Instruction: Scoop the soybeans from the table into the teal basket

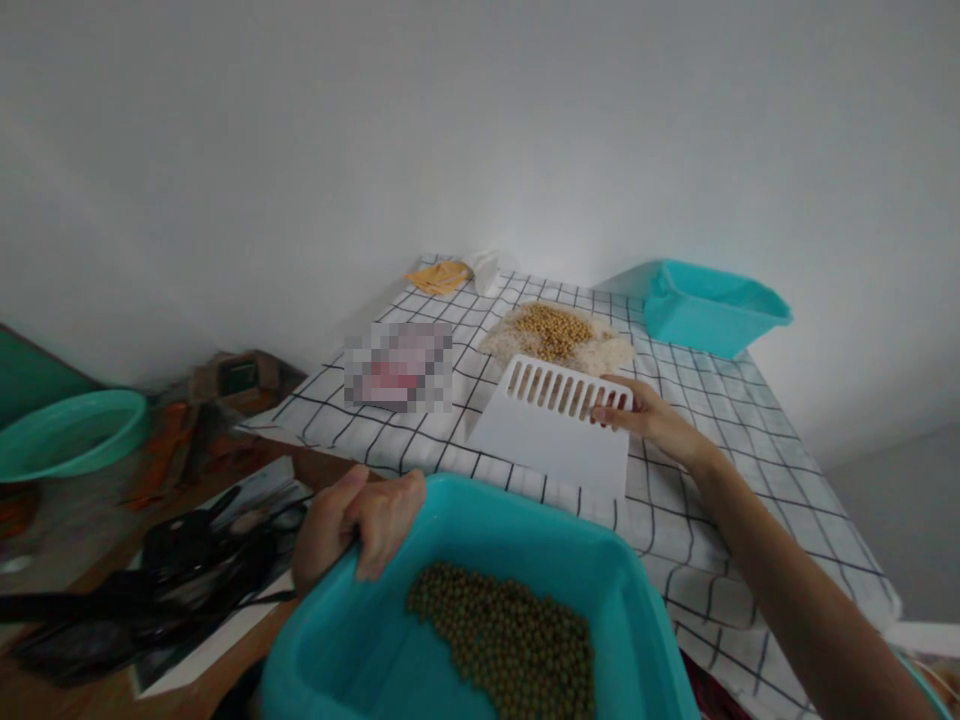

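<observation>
My left hand is closed over the near-left rim of a teal plastic tub that holds a heap of green peas. My right hand reaches forward and grips the slotted end of a flat white plastic scoop, which lies on the checked cloth. Just beyond the scoop sits a pile of yellow beans mixed with white rice.
A second teal tub stands at the far right of the cloth by the wall. A yellow packet lies at the far edge. Left of the cloth are a green basin, black cables and clutter.
</observation>
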### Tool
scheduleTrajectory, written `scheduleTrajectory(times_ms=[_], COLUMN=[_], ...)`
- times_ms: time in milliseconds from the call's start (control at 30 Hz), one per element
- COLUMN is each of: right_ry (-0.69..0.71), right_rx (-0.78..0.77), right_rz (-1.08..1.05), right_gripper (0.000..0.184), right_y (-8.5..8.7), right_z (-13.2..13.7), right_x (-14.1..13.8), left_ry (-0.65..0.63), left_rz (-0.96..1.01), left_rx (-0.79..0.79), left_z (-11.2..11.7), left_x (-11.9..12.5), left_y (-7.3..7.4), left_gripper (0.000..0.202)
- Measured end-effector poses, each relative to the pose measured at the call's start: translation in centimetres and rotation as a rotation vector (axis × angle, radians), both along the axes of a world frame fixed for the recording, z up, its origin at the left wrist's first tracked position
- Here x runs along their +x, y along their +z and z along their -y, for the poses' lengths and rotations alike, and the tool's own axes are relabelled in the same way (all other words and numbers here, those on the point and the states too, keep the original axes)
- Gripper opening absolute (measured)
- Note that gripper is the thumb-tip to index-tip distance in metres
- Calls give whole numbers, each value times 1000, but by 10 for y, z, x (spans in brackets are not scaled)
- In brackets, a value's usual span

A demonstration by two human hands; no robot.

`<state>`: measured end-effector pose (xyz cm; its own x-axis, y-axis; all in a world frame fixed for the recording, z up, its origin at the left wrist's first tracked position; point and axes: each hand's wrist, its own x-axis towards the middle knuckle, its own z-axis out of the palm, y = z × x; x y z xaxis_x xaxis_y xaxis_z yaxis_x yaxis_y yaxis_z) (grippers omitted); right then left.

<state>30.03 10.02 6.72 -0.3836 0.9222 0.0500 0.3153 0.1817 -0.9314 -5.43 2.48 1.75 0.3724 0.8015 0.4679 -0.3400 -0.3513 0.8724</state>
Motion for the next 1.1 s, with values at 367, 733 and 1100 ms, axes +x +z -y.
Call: scheduleTrajectory(times_ms=[367, 733, 1100], right_ry=[-185, -416, -506], right_rx=[103, 83, 50], right_rz=[-85, -306, -232], right_gripper=[24, 31, 28], right_y=[-6, -1, 18], right_z=[-9, -13, -1], right_x=[22, 37, 58], left_ry=[-149, -30, -31], left_rz=[-29, 61, 108], left_rx=[-33, -278, -273], left_z=[-16, -19, -8], left_x=[27, 37, 38], left_y=[33, 7, 2], left_gripper=[73, 74, 73])
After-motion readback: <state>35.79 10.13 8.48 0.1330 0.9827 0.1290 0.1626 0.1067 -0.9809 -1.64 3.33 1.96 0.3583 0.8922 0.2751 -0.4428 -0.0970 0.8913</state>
